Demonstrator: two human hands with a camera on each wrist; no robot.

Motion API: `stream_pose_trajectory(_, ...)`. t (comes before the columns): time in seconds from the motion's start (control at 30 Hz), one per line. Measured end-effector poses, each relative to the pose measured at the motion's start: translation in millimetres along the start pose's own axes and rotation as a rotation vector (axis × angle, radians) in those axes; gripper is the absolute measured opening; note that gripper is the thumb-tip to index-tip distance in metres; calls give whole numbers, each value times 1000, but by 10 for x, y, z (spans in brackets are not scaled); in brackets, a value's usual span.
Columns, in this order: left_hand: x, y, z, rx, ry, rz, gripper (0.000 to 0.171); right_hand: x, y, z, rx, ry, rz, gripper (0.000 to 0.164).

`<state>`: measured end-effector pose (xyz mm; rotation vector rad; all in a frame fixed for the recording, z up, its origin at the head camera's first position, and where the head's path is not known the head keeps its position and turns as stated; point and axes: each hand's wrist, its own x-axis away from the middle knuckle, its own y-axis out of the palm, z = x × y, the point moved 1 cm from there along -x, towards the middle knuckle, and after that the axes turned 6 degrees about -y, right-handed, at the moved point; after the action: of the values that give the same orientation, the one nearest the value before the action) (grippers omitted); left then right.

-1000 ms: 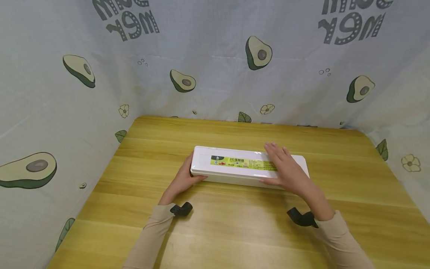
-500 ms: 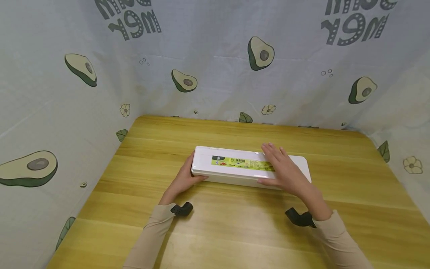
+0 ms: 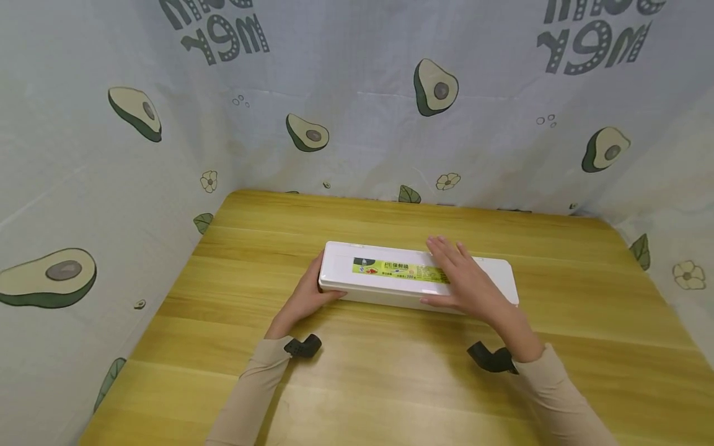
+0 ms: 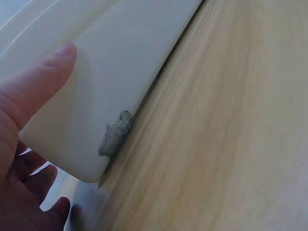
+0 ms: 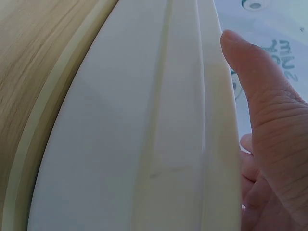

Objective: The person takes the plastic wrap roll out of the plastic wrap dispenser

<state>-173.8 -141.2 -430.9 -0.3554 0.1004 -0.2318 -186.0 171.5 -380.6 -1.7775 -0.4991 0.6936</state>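
A long white cling film box (image 3: pixel 337 263) with a green and yellow label (image 3: pixel 385 269) lies lengthwise on the wooden table, its lid down. My left hand (image 3: pixel 305 293) grips its left end, thumb along the front wall and fingers round the end. In the left wrist view the thumb (image 4: pixel 57 67) presses the front wall near a grey, crumpled-looking patch (image 4: pixel 116 134) at the bottom edge. My right hand (image 3: pixel 471 284) lies across the lid right of centre, fingers fairly straight, covering part of the label. Its thumb (image 5: pixel 255 67) is at the lid's front edge in the right wrist view.
The wooden table (image 3: pixel 368 384) extends around the box on all sides. Behind and beside it hangs a pale curtain (image 3: pixel 357 148) printed with avocados. A black wrist mount (image 3: pixel 303 346) sits on the left sleeve, another black mount (image 3: pixel 491 357) on the right.
My right hand has slid a little to the left along the lid. The left hand keeps its grip, and the box has barely shifted in view.
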Motion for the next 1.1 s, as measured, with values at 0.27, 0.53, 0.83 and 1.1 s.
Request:
stream_pose_trajectory(0.27, -48, 22, -151, -19, -8, 8, 98, -76, 41, -50, 17, -30, -14, 105)
stream_pose_trajectory(0.53, -127, 35, -353, -13, 5, 21, 101, -134, 60, -89, 30, -58, -8, 106)
stream_pose_trajectory(0.83, -114, 33, -345, -23, -8, 13, 101, -187, 109, -123, 40, -66, -29, 105)
stream_pose_trajectory(1.1, -116, 34, -348, -7, 7, 17, 100, -249, 129, -153, 61, -96, -34, 102)
